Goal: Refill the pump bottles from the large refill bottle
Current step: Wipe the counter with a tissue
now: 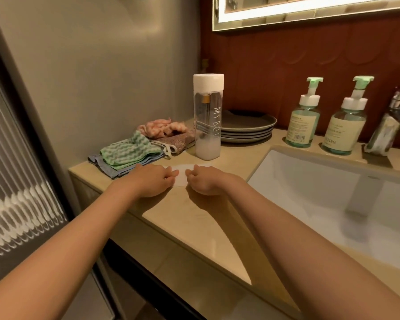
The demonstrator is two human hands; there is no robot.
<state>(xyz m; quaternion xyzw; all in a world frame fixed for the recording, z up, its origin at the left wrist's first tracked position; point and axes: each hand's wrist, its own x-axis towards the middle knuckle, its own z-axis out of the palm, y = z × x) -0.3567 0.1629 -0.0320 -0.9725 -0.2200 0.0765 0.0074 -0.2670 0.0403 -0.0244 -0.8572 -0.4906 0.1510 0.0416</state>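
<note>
Single head-mounted wide-angle view, aimed forward and down across the beige countertop (194,218). Both forearms extend from the lower edge; wall (102,65) left, sink basin (310,181) right.

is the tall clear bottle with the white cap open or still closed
Closed. The white cap sits squarely on top of the tall clear bottle, which stands upright on the counter. Neither hand touches it.
</note>
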